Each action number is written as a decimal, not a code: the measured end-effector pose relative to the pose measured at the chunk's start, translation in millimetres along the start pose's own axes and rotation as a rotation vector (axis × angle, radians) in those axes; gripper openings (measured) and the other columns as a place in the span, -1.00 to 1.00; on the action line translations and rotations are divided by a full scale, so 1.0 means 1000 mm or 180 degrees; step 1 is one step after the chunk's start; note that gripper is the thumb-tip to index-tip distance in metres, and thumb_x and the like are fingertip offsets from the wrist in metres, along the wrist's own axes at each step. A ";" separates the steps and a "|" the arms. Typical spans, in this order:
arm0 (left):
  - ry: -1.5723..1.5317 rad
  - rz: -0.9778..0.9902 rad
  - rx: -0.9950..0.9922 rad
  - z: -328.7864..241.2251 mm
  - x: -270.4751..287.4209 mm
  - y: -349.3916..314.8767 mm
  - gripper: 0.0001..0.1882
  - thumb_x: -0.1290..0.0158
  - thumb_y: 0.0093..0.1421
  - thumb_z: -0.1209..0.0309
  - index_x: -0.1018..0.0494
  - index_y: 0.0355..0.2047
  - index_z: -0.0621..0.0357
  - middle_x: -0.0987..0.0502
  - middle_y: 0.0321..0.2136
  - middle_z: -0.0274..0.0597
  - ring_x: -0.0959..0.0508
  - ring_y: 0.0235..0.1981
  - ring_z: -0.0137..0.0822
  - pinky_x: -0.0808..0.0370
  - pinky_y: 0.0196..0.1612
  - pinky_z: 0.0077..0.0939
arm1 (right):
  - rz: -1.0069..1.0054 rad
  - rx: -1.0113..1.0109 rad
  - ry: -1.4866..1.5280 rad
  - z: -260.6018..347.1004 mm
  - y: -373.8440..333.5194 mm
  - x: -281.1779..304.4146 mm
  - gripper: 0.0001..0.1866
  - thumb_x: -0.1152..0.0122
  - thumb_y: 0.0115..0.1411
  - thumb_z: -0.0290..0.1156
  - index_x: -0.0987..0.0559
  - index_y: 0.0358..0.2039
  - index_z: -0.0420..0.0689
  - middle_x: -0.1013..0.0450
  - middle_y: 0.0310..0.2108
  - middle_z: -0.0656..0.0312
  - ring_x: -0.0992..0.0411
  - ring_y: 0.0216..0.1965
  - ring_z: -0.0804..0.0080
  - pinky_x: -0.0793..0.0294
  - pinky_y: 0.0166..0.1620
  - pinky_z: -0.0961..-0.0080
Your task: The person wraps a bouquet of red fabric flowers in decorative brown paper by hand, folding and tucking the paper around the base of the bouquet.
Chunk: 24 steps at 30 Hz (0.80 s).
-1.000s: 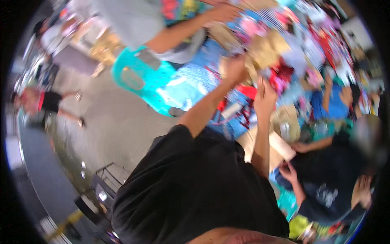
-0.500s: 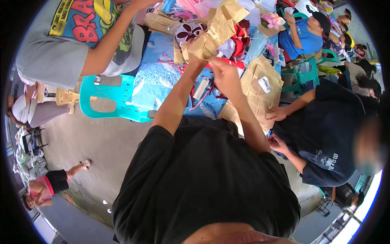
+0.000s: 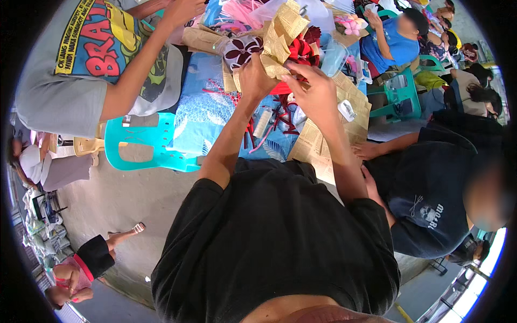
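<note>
Brown newspaper-print wrapping paper (image 3: 284, 33), gathered and crumpled, stands up from my left hand (image 3: 256, 81), whose fingers are closed round its lower end. My right hand (image 3: 315, 92) is beside it with curled fingers at the paper's lower right edge. Just left of the paper is a white round piece with dark maroon petals (image 3: 241, 52). Red ribbon bows (image 3: 304, 53) lie behind my right fingers. Below my hands, a spool of whitish thread (image 3: 263, 123) and a pink strip (image 3: 259, 145) rest on the blue patterned tablecloth (image 3: 204, 116).
A newspaper-print sheet (image 3: 318, 145) carries a white roll-like item (image 3: 347, 110) on the right. A person in dark clothes (image 3: 431, 188) has a hand on that sheet. Another in grey (image 3: 70, 91) stands left, near a turquoise chair (image 3: 116, 142). Pink flowers (image 3: 350, 25) lie farther back.
The wrapping paper and my left hand have shifted slightly left and down. My right hand has turned, its fingers curling more. The person at right has lowered one hand.
</note>
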<state>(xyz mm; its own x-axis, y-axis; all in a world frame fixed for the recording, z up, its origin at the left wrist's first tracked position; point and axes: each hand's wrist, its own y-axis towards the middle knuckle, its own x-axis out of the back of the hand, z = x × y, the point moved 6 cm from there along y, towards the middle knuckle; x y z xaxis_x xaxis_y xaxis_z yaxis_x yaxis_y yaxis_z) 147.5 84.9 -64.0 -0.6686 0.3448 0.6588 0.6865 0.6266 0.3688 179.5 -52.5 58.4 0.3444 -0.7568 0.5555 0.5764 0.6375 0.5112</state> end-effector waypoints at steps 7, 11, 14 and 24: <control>0.0078 -0.0238 -0.0183 -0.004 0.012 0.004 -0.37 -0.27 -0.30 0.10 -0.23 -0.37 0.26 -0.48 -0.58 0.07 -0.50 -0.51 0.05 -0.41 -0.40 -0.11 | -0.0002 -0.0185 -0.0475 -0.010 0.017 -0.001 -0.86 -0.22 -0.07 -0.41 -0.51 -0.45 -0.13 -0.45 -0.46 0.14 -0.40 -0.44 0.19 -0.39 -0.39 0.38; -0.0016 -0.0134 -0.0177 0.001 0.013 0.012 -0.42 -0.24 -0.28 0.17 -0.23 -0.36 0.26 -0.47 -0.55 0.14 -0.49 -0.50 0.09 -0.39 -0.39 -0.11 | -0.0003 0.1150 -0.1446 0.056 0.026 0.000 -0.73 -0.23 -0.15 -0.41 -0.49 -0.35 -0.10 -0.28 -0.04 0.07 -0.16 0.06 0.11 -0.16 0.04 0.17; 0.0105 -0.0030 -0.0240 -0.004 0.010 0.015 -0.45 -0.22 -0.26 0.22 -0.24 -0.34 0.26 -0.47 -0.54 0.15 -0.48 -0.47 0.08 -0.37 -0.33 -0.10 | 0.0558 0.1435 -0.1818 0.048 0.042 -0.009 -0.85 -0.23 -0.16 -0.40 -0.54 -0.52 -0.14 -0.16 0.08 0.08 -0.01 0.16 0.10 -0.02 0.12 0.09; 0.0286 -0.0289 -0.0794 -0.011 0.016 0.028 -0.54 -0.18 -0.22 0.32 -0.27 -0.32 0.22 -0.47 -0.52 0.04 -0.49 -0.44 0.00 -0.33 -0.19 -0.22 | 0.0302 0.1201 -0.1753 0.042 0.065 -0.005 -0.80 -0.22 -0.05 -0.36 -0.50 -0.64 -0.23 -0.31 -0.02 0.05 -0.19 0.05 0.10 -0.12 0.07 0.25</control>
<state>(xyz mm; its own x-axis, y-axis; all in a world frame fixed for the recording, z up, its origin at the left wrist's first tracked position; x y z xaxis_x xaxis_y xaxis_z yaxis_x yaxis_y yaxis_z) 158.9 100.0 -36.1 -0.7101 0.2247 0.6672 0.6816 0.4568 0.5716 183.8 -1.0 116.2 -0.1052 -0.5748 0.8115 0.2296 0.7799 0.5822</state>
